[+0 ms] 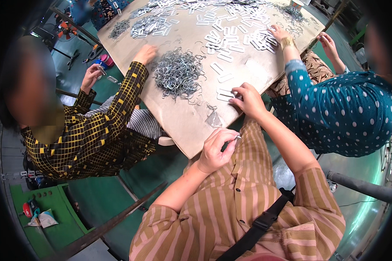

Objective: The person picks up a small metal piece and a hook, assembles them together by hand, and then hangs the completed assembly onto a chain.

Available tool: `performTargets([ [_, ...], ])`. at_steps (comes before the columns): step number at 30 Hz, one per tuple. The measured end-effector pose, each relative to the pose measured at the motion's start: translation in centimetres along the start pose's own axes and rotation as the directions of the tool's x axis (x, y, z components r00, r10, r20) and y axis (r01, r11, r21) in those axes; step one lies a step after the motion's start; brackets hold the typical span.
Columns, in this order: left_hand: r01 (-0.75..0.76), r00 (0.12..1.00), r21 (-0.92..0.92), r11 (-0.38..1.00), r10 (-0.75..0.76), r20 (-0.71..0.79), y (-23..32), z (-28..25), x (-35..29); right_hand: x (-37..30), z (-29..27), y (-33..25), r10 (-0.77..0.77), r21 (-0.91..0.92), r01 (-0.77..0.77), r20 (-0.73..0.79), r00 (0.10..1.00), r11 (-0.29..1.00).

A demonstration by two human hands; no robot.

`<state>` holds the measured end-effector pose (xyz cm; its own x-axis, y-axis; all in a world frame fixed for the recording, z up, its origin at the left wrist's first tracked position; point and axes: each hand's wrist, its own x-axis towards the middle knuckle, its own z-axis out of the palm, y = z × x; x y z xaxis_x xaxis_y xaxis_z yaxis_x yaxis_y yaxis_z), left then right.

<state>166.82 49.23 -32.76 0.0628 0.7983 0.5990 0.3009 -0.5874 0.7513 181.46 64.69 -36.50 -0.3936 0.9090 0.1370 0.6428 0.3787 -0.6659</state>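
Observation:
My left hand point(217, 150) is closed in a pinch in front of the table's near corner. A small metal piece point(238, 137) sticks out between thumb and fingers; most of it is hidden. At the table's right edge, my right hand point(250, 101) has its thumb and fingers on the end of a flat slotted metal plate point(224, 95). More such plates point(224, 43) lie scattered beyond it. A large heap of bent wire hooks point(177, 73) sits left of centre. Between my hands and that heap lies a small clear piece of plastic point(213, 119).
On the left, a co-worker's hand point(146, 54) reaches to the heap; the other hand point(90, 77) holds a metal piece. On the right, another co-worker's hand point(279, 34) touches plates. Smaller hook piles point(119, 29) lie far off. The worn tabletop point(178, 124) ends close to my lap.

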Motion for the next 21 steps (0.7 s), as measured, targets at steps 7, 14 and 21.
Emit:
performTargets([
  [7,0.004,1.0,0.039,0.999,-0.004,-0.011,0.7,0.1,-0.4,0.3,0.7,-1.5,-0.093,-0.149,0.1,0.055,0.994,0.984],
  [14,0.186,0.969,0.064,0.98,-0.172,-0.178,0.6,0.6,-1.2,-4.8,-2.9,-5.0,0.165,0.754,-0.411,0.384,0.909,0.512],
  [21,0.254,0.96,0.143,0.957,-0.23,-0.16,0.8,0.9,-1.1,-9.2,-3.6,-7.6,0.046,0.733,-0.113,0.11,0.993,0.671],
])
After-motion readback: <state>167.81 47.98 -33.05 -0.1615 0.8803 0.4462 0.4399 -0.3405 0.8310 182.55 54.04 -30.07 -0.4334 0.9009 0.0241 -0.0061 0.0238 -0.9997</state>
